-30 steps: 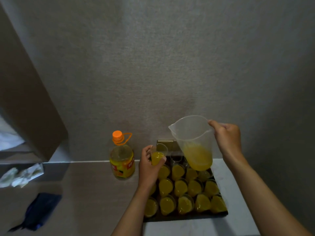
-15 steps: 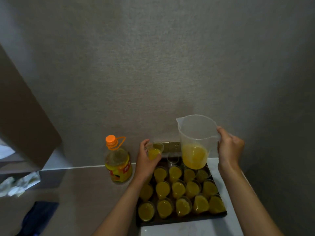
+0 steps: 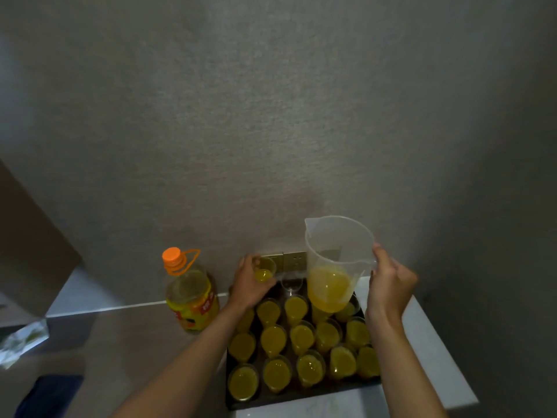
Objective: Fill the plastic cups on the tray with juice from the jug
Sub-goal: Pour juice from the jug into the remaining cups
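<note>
From the head camera, the right hand (image 3: 388, 285) is closed around the handle side of the clear jug (image 3: 336, 260), holding it upright above the far right part of the tray (image 3: 301, 398); juice fills only the jug's lower part, and its spout points left. The left hand (image 3: 250, 282) reaches in from the lower left, forearm crossing the tray's left edge, with its fingers wrapped around a small plastic cup (image 3: 265, 271) partly filled with juice, held at the tray's far left corner, close to the wall (image 3: 271, 116).

The dark tray sits on the tabletop (image 3: 120, 342) against the wall, its near edge close to the bottom of the picture. To its right a pale surface (image 3: 434, 351) ends soon in an edge. Left of the tray the tabletop lies open as far as the bottle.

Rows of filled cups (image 3: 301, 339) stand tightly packed on the tray, touching or nearly so. One empty clear cup (image 3: 291, 284) stands in the back row, between the held cup and the jug. A large juice bottle (image 3: 191, 294) with an orange cap stands just left of the left forearm. Behind the cups a metal wall socket plate (image 3: 294, 260) shows. Far left lie crumpled wrapping (image 3: 21, 345) and a dark blue thing (image 3: 48, 393), well apart from the tray.
</note>
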`<state>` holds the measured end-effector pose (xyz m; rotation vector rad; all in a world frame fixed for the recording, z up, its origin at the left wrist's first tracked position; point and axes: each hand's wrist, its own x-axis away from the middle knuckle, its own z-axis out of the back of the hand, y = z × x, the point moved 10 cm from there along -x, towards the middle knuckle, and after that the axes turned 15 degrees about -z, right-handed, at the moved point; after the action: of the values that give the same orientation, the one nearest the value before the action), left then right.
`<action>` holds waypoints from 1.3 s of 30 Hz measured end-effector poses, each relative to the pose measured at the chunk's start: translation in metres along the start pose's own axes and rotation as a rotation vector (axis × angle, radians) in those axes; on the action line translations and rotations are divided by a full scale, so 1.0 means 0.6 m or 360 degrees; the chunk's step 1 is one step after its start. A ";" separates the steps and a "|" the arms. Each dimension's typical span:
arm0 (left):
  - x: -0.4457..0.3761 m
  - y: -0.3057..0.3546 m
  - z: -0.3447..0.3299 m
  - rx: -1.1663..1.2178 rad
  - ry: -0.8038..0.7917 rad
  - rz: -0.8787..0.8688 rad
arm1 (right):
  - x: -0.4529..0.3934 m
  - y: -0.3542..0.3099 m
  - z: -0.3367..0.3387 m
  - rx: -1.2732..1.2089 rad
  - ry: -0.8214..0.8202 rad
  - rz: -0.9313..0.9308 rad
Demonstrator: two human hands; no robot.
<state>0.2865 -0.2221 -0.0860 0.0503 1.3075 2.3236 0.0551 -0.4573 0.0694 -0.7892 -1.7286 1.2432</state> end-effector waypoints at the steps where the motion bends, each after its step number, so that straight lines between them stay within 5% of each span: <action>1: -0.003 -0.006 -0.006 -0.0026 -0.0019 0.0019 | -0.002 0.001 0.002 -0.0004 0.0006 0.0004; 39: -0.026 -0.136 -0.096 -0.0858 -0.0375 0.0349 | -0.100 0.023 0.046 0.0020 0.0128 -0.0012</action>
<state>0.3170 -0.2392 -0.1812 0.2931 0.5596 2.6808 0.0571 -0.5157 0.0359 -0.8138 -1.6557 1.2003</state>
